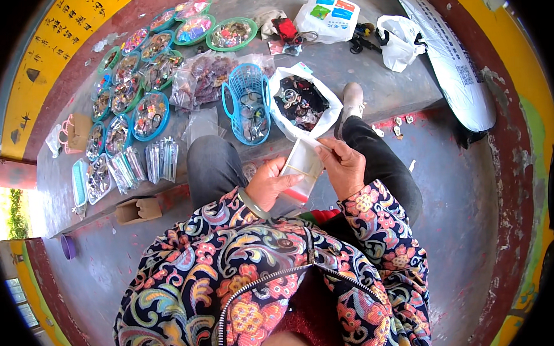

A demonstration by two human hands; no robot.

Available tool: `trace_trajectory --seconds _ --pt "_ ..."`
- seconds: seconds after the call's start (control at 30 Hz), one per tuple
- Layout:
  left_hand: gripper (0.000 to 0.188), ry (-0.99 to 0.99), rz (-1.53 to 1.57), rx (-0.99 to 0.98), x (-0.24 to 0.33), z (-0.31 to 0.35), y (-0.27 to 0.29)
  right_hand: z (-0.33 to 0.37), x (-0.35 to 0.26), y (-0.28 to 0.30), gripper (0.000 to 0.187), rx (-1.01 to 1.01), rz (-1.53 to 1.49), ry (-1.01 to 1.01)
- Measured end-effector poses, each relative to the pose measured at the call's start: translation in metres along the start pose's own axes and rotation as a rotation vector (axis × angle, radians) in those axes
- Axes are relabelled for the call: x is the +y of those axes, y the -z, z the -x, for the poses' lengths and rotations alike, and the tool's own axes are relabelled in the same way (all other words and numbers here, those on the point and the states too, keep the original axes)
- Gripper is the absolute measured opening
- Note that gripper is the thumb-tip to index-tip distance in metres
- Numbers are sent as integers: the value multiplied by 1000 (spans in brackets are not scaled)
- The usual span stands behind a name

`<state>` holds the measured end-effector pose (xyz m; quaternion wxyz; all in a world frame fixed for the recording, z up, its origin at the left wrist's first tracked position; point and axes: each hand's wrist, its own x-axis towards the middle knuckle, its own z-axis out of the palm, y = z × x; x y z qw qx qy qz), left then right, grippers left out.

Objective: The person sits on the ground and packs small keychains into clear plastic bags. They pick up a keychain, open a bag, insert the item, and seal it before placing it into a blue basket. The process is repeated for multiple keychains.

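Above my lap, my left hand (266,183) grips the near left side of a flat whitish packet (304,163). A thin yellowish band crosses it, and its lower edge is red. My right hand (344,168) pinches the packet's upper right corner, fingers bent together. Just beyond the packet stands an open white plastic bag (334,107) filled with dark small accessories, some ring-shaped. To its left is a blue plastic basket (232,87) with small packaged items inside.
Left on the grey ledge (374,78) are several round baskets of small goods, including a green one (250,41), and clear packets (162,160). White bags (326,17) lie at the back. A cardboard box (138,210) and purple cup (68,247) sit lower left.
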<state>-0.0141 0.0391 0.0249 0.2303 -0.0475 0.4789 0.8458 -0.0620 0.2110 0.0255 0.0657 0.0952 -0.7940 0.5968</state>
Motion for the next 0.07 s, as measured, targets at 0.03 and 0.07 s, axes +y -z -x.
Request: trace_trajectory --seconds 0.03,0.07 --pt "34 6 2 -6 0 0 1 0 0 0 16 -4 20 9" --pt "34 12 4 -11 0 1 2 0 -1 0 16 -7 40 19"
